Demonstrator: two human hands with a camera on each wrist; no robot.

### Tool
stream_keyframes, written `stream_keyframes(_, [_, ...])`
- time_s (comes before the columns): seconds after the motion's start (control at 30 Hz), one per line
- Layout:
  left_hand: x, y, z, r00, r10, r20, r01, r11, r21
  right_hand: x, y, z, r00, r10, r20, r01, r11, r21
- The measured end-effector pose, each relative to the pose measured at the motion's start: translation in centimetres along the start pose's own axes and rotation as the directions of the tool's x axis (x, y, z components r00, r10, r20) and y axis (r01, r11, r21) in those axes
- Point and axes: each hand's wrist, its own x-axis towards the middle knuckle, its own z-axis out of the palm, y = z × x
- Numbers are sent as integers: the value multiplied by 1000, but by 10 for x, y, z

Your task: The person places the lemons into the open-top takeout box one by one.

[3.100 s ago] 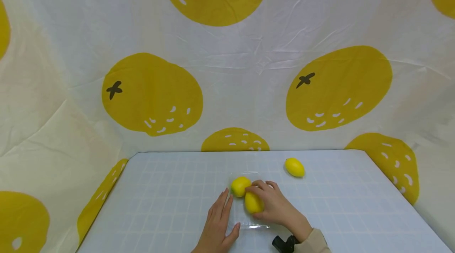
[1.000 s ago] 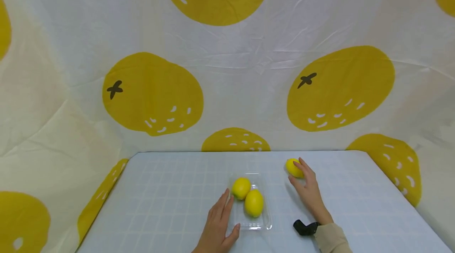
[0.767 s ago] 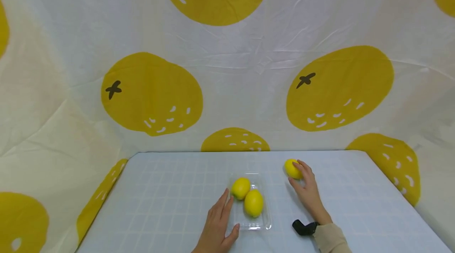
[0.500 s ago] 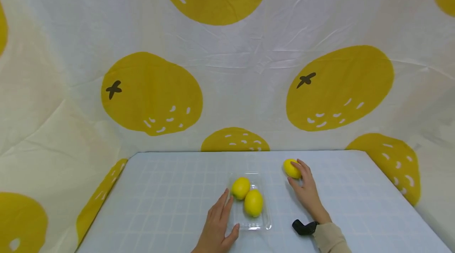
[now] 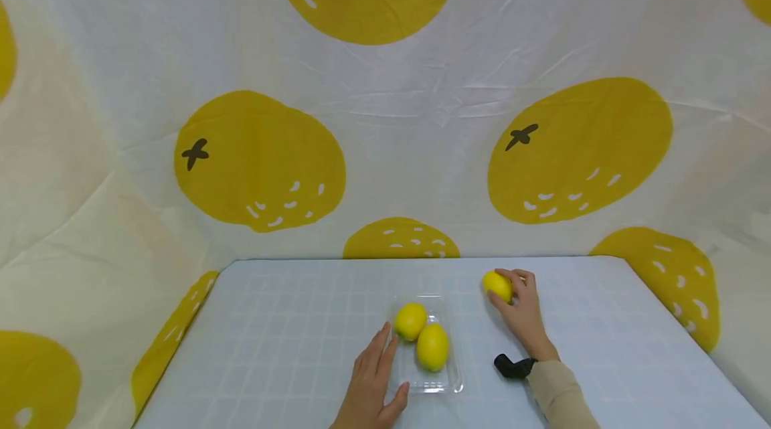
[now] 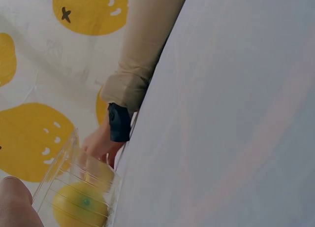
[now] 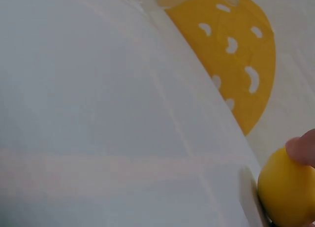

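Note:
At the back right of the table, my right hand [image 5: 524, 312] grips a lemon [image 5: 495, 285], thumb on its near side and fingers curled over its far side. The right wrist view has this lemon [image 7: 285, 195] at its lower right, a fingertip pressed on it and its shadow on the cloth beside it. My left hand [image 5: 370, 382] lies with straight fingers along the left side of a clear plastic container [image 5: 430, 389]. Inside the container are two lemons, one at the back left [image 5: 411, 322] and a second lemon [image 5: 433, 347] nearer and to the right, close together.
A pale checked cloth [image 5: 289, 349] covers the table. Behind it hangs a white curtain [image 5: 415, 148] printed with big yellow fruit, which also runs down both sides. A black wrist camera [image 5: 513, 367] sticks out from my right wrist, low over the cloth.
My right hand let go of the second lemon in the container, moved back and right to the third lemon, and its fingers have closed round it. My left hand has stayed beside the container.

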Motion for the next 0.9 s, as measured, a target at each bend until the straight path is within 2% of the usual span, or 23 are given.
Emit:
stream_keyframes(0.17, [-1,1,1,1000,8,0,-8,1000,8,0,1,-5,999,9,34,-9,1000,10])
stream_keyframes(0.37, [-2,2,0,1000,0,13,0,1000,19,-6,4,-7,994,72,80,-71,997,-15])
stream_keyframes(0.53, [0,3,-2,1000,-3,15,2,1000,22,-8,3,-6,995,79,57,-77,996,-49])
stream_keyframes(0.73, [2,2,-3,1000,12,-2,-12,1000,26,-12,-1,-5,996,84,22,-83,996,-24])
stream_keyframes(0.9, [0,1,-1,1000,0,14,-1,999,32,-15,-1,-2,997,77,9,-77,997,-18])
